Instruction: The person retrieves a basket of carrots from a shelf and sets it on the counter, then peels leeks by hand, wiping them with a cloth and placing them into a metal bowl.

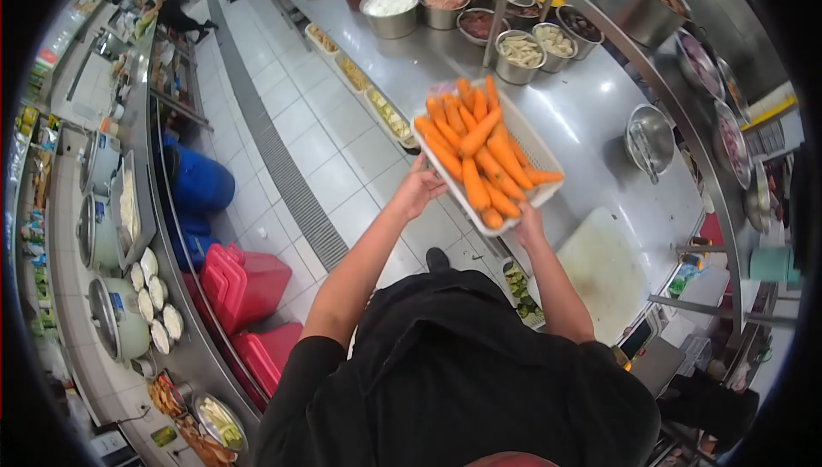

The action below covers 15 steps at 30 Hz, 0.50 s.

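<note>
A white plastic basket (pixel 541 143) full of peeled-looking carrots (pixel 479 143) is held between my two hands, tilted at the edge of the steel counter. My left hand (pixel 419 189) grips its left side, with the fingers partly under the rim. At the near right corner, my right hand (pixel 529 226) is closed on the basket's edge; some of its fingers are hidden. To the right of that hand lies a white cutting board (pixel 599 274) with a stained surface.
Steel pots of cut food (pixel 521 54) line the back of the counter (pixel 591 124). A metal bowl (pixel 651 137) with a utensil stands at right, under a shelf rail. Food trays (pixel 390 116) sit along the counter's left side. Red bins (pixel 244 283) and a blue barrel (pixel 199 178) stand left.
</note>
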Available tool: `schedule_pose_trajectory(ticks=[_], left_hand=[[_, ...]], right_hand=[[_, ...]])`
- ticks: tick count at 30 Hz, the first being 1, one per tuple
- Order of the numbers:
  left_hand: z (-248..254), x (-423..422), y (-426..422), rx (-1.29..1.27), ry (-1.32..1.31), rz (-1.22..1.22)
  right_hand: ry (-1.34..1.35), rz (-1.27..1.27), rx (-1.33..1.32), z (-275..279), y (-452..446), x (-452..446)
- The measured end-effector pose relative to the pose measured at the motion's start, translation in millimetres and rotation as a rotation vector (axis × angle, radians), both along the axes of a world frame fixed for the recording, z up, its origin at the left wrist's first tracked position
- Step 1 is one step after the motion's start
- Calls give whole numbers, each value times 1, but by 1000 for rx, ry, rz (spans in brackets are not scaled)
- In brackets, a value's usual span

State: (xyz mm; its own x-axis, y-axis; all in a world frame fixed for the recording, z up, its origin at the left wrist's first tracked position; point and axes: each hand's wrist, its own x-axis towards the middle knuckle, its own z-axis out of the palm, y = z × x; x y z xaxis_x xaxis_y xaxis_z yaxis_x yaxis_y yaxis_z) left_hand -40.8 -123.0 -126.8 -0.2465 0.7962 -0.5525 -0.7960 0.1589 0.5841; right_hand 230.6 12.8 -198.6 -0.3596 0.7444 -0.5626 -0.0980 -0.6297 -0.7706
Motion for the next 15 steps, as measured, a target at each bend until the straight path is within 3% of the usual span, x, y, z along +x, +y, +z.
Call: schedule_pose_trajectory(ticks=[3, 6, 9, 11, 12, 13, 14, 15], left_hand=[[-3, -18, -40, 40, -15, 46], [-19, -8, -110, -262, 162, 5], [-83, 17, -214, -556, 224, -1], [-164, 43, -318, -726, 607, -205], [-181, 63, -362, -888, 672, -230], [-163, 80, -398, -963, 946, -300], [-153, 95, -429, -1082, 948, -388], [-126, 98, -451, -1161, 705, -566]], right_hand=[[-60, 126, -76, -7, 39, -60], [12, 209, -163, -34, 83, -117], [2, 188, -115, -39, 111, -166], [126, 177, -77, -66, 130, -188], [268, 225, -124, -62, 132, -197], [363, 258, -137, -49, 125, -205], [377, 187, -19, -30, 109, -211], [51, 25, 12, -12, 94, -210]])
